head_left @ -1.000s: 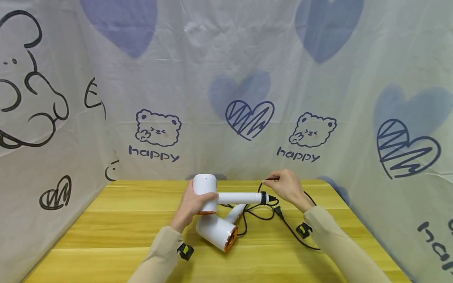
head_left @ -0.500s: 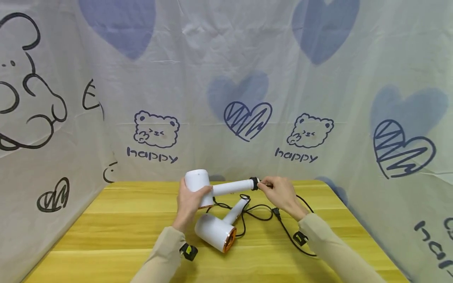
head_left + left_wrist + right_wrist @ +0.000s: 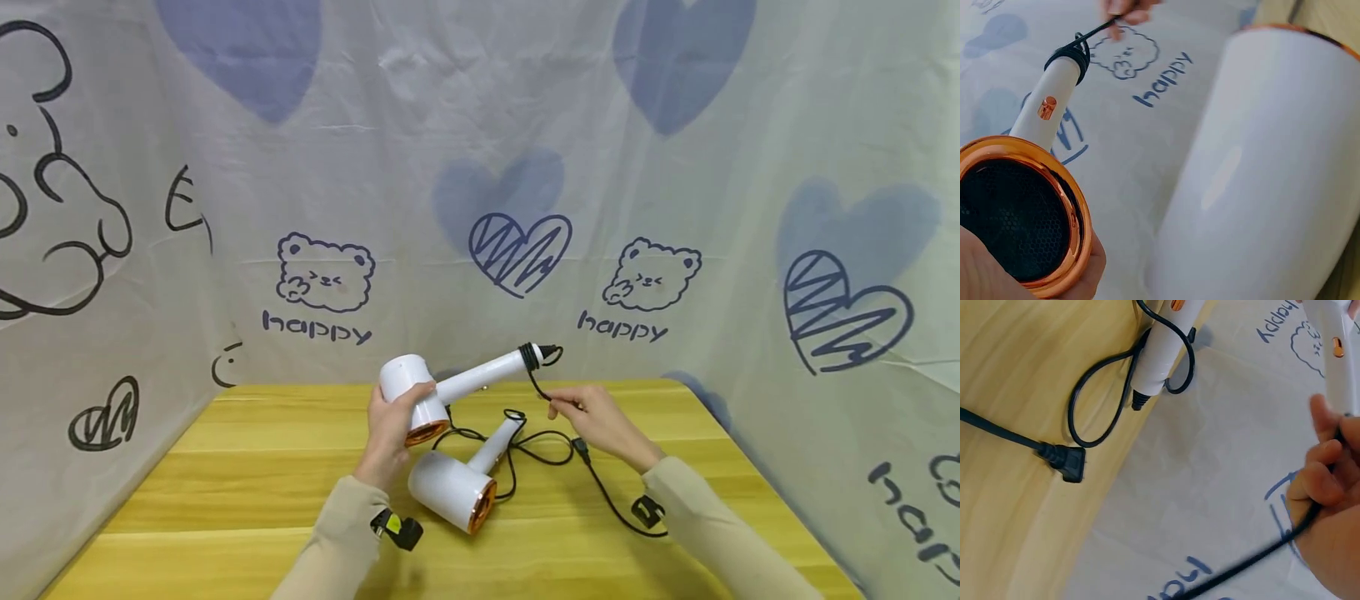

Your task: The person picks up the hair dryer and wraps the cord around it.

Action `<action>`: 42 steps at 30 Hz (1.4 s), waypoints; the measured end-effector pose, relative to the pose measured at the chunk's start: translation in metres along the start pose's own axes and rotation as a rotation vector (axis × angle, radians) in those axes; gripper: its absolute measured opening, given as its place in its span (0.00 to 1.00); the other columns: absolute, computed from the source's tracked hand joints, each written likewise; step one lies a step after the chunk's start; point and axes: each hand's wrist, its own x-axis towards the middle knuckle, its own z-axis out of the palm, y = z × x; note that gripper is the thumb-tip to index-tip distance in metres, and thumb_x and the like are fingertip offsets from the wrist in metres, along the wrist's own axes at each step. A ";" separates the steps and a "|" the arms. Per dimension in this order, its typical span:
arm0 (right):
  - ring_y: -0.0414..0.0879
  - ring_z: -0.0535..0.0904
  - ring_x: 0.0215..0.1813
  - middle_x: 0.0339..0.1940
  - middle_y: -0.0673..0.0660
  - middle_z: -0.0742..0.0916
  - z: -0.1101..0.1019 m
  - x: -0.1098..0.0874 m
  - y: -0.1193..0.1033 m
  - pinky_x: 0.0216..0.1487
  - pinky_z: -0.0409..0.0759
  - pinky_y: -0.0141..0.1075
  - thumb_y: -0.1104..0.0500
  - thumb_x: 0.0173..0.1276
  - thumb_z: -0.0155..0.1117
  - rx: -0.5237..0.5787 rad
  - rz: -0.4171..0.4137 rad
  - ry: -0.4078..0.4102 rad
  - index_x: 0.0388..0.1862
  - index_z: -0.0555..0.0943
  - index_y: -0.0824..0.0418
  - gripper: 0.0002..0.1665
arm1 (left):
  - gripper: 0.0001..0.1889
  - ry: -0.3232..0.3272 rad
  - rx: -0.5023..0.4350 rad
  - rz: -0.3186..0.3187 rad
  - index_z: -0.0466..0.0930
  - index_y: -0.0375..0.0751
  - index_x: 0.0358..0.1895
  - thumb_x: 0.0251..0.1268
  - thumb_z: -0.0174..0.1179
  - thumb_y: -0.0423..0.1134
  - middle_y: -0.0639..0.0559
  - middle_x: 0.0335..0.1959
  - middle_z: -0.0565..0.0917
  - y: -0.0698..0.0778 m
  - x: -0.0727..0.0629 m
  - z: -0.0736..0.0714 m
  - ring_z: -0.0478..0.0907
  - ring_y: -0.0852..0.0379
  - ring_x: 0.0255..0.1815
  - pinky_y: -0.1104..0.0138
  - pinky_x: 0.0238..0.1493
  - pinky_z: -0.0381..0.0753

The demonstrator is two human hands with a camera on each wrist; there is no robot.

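My left hand (image 3: 386,429) grips the barrel of a white hair dryer (image 3: 480,377), raised above the table with its handle tilted up to the right. Its copper-ringed grille (image 3: 1016,219) faces the left wrist camera. Black cord (image 3: 537,387) is wound round the handle's end. From there it runs to my right hand (image 3: 600,421), whose thumb and fingers pinch it below and right of the handle tip. In the right wrist view the cord trails on past that hand (image 3: 1329,494). A second white hair dryer (image 3: 450,490) lies on the table under the raised one.
The second dryer's black cord lies in loops beside its handle. A black plug (image 3: 581,447) rests on the wooden table (image 3: 225,500) below my right hand, its lead curving right. Patterned cloth (image 3: 427,308) hangs behind the table and at both sides.
The held dryer has moved up and left, and its handle has swung from level to tilted upward. My right hand went to the handle's end, then down away from it, still pinching the cord.
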 end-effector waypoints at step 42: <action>0.40 0.67 0.16 0.37 0.55 0.90 -0.039 0.030 -0.019 0.19 0.70 0.30 0.52 0.67 0.66 -0.174 0.161 0.008 0.41 0.89 0.57 0.11 | 0.47 -0.308 0.345 0.155 0.57 0.43 0.69 0.47 0.76 0.45 0.39 0.51 0.75 -0.001 0.006 -0.012 0.79 0.48 0.42 0.60 0.37 0.86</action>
